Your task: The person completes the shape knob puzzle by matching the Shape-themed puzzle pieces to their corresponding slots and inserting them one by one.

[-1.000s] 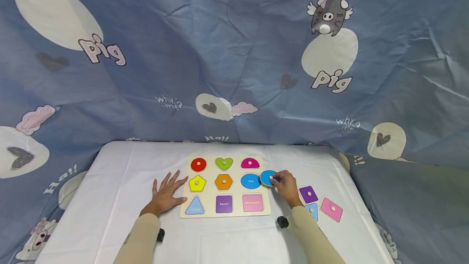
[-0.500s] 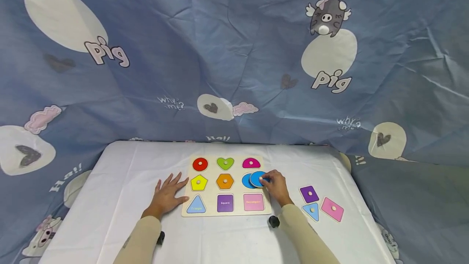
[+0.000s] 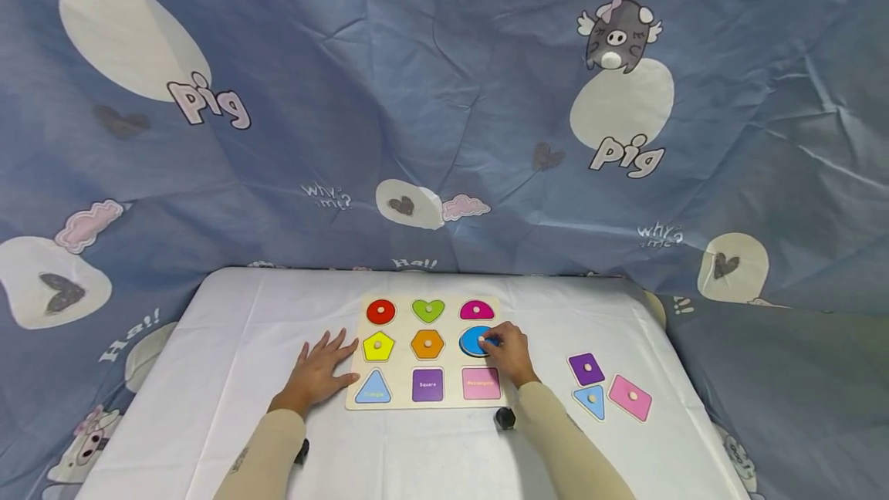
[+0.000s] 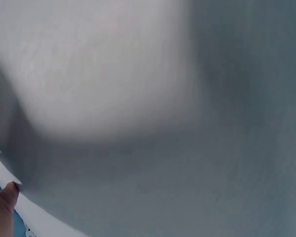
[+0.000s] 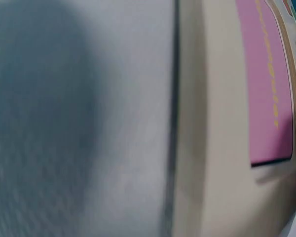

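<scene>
In the lower centre, your right hand [image 3: 512, 353] pinches the oval [image 3: 471, 340] by its knob [image 3: 481, 339], probably for control, while your left hand [image 3: 316, 373] spreads at the board's [image 3: 402, 330] left edge, seemingly steadying it.

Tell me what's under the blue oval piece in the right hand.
Under the blue oval piece is the puzzle board; a dark edge shows along the piece's near side. The board's face directly beneath is covered, so any print there is hidden.

Oval [image 3: 470, 340]: right end partly hidden by right hand [image 3: 510, 352]. Left hand [image 4: 2, 210] cut off at left wrist view's edge. Board [image 5: 224, 123] blurred, cropped in right wrist view.
</scene>
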The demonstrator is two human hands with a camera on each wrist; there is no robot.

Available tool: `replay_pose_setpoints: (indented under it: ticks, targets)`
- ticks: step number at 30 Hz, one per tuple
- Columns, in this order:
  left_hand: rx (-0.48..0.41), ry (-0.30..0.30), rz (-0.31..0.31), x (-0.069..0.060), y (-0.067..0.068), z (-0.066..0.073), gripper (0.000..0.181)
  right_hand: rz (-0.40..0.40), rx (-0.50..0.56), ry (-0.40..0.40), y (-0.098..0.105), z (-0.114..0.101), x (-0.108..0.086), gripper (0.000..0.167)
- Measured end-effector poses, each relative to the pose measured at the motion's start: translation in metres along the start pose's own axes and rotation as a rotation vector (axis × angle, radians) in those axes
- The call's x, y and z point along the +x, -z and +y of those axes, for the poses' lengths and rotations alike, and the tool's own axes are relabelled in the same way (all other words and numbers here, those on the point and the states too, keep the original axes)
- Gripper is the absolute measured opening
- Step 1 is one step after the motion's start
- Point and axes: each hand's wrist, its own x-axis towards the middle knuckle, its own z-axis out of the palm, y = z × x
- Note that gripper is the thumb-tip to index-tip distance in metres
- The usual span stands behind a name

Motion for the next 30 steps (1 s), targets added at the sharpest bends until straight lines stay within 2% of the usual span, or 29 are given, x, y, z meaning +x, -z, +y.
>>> replay_pose_setpoints:
  ticks: [8, 17, 23, 30]
  targets:
    - [-0.015, -0.015, -0.064, -0.001, 0.008, 0.002, 0.081, 0.004, -0.013, 0.006, -0.004, -0.001, 0.001, 0.011]
    - [-0.029, 0.002, -0.13, 0.0, 0.008, 0.0, 0.105, 0.007, -0.02, -0.03, -0.011, -0.001, 0.0, 0.011]
    - [-0.042, 0.005, -0.137, 0.001, 0.006, -0.002, 0.112, 0.023, -0.002, -0.021, -0.012, 0.0, -0.002, 0.011]
    - [-0.028, 0.0, -0.129, 0.001, 0.004, -0.003, 0.113, 0.067, 0.006, 0.06, -0.011, -0.001, -0.006, 0.012]
